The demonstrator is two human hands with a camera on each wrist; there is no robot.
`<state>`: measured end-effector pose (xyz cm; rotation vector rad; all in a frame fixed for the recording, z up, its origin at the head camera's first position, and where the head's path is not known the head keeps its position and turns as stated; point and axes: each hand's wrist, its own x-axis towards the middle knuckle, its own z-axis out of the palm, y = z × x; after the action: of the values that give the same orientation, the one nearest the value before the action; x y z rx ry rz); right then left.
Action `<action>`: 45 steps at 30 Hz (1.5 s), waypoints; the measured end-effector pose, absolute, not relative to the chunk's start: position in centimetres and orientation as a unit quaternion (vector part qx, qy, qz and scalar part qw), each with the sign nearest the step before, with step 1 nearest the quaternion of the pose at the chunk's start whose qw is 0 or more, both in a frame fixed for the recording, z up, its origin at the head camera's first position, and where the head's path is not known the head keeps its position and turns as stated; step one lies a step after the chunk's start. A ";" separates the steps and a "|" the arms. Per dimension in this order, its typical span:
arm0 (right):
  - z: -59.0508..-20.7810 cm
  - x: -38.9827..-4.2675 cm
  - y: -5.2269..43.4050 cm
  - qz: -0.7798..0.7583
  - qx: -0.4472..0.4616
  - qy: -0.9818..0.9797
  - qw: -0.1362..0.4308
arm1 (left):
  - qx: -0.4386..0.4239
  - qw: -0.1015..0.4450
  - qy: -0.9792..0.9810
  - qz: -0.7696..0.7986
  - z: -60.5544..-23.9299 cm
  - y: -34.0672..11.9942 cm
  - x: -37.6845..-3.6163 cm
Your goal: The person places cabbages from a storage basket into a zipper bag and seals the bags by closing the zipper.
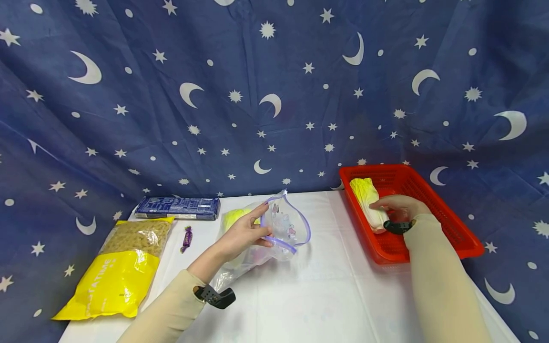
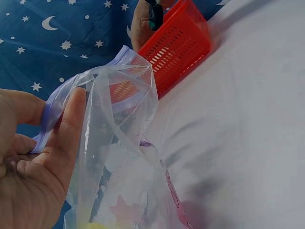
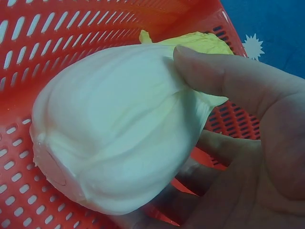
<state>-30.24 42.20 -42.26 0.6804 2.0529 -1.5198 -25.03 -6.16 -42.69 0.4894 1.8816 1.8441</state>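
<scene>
While a dark blue backdrop cloth printed with white stars and moons is hanging behind everything, a white bench is carrying the things in front of the person. At about two o'clock on the bench a red slotted basket is sitting, and a pale napa cabbage is lying inside it along its left wall, leafy end toward twelve o'clock. At about eight o'clock a yellow bag of pasta is lying flat, and at ten o'clock, just beyond it, a dark blue flat box is resting against the cloth. Near the centre a clear zip bag with a purple seal strip is lying with its mouth turned toward two o'clock; something yellow-green is showing inside it, though what it is cannot be told. The left hand is pinching the rim of the zip bag, thumb outside and fingers within, keeping the mouth spread wide. The right hand is curling round the white stem end of the napa cabbage, thumb pressing on top and fingers underneath. Between the pasta and the zip bag, at nine o'clock, a small purple wrapped candy is lying.
</scene>
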 end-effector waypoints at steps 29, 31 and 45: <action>-41.8 -31.3 44.9 -0.537 0.131 0.802 0.226 | 0.180 0.229 0.687 0.666 -42.5 -6.1 -25.1; -41.3 -31.3 44.9 -0.564 0.138 0.785 0.215 | 0.181 0.229 0.688 0.665 -42.6 -6.1 -25.1; -36.5 -31.2 43.0 -0.656 0.125 0.730 0.145 | 0.183 0.230 0.687 0.665 -42.5 -6.2 -25.0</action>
<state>-31.22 43.04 -36.49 0.3594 2.1026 -1.8915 -24.99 -6.16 -42.49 0.5034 1.8894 1.8288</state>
